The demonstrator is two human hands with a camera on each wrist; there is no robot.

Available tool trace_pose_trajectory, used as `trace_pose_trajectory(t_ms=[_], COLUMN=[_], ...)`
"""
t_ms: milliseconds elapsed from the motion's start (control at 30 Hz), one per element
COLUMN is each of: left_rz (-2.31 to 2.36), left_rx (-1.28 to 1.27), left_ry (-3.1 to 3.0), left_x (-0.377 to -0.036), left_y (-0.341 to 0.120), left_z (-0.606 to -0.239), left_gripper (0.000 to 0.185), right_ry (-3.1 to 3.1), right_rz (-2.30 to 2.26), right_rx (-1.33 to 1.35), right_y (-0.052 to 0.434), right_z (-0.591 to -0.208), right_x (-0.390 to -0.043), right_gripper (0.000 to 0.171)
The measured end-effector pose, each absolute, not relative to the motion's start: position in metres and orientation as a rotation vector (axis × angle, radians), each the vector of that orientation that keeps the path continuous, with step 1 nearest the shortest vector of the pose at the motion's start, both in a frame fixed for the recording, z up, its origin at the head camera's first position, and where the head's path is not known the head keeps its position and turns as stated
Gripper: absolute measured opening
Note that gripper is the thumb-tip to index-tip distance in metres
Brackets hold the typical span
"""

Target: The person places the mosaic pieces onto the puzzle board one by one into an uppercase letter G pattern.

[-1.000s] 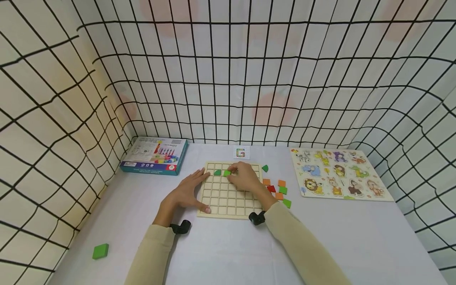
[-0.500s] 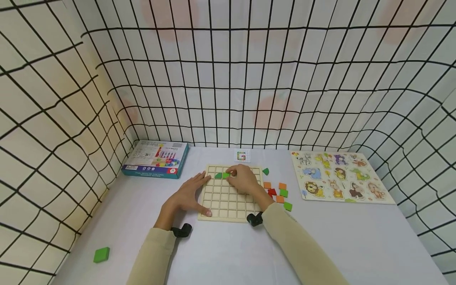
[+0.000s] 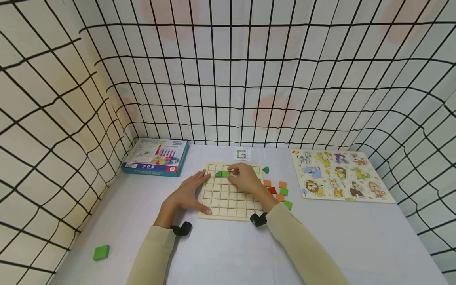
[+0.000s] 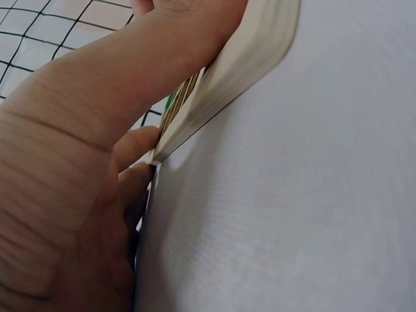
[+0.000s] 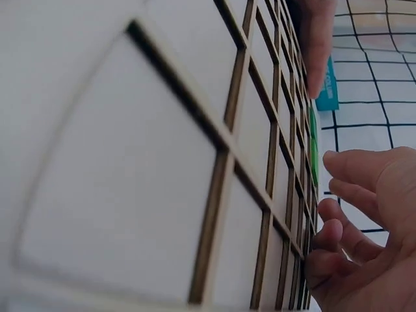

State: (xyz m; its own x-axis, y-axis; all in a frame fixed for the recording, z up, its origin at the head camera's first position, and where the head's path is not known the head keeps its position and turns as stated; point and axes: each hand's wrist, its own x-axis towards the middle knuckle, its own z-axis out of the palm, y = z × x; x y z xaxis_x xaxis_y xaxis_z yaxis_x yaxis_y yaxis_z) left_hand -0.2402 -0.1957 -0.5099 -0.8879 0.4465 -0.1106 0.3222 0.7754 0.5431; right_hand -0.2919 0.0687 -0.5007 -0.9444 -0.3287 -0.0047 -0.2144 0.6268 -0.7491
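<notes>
Left hand [image 3: 185,194] flat on the left edge of the wooden grid board [image 3: 231,204], fingers straight, thumb at the near corner. Right hand [image 3: 246,178] over the board's far rows, fingers curled beside a green tile [image 3: 225,173] seated there; grip on it impossible to tell. Loose tiles [image 3: 279,190] on the desk [image 3: 356,237] just right.

A wooden grid board [image 3: 229,194] lies mid-table. Left of the board, the left hand [image 3: 185,194] rests against its edge; beyond that hand, bare table runs to a box [image 3: 154,156] by the mesh wall. Right of the board, loose coloured tiles [image 3: 279,190] crowd the gap before an animal puzzle [image 3: 338,174]. Nearer than the board, the table lies open apart from both forearms, with one green block [image 3: 101,252] far left.
</notes>
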Motion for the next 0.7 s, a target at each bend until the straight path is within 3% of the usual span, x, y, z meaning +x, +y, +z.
trace_pose_trajectory(t_ms=[700], left_rz=[0.749], left_rx=[0.591], left_ry=[2.716], left_x=[-0.24], left_y=[-0.193], left_z=[-0.507], left_gripper=[0.135], right_ry=[2.777], right_rz=[-1.178], right_rx=[-0.39], right_y=[0.185], right_z=[-0.492], right_x=[-0.265], right_gripper=[0.031])
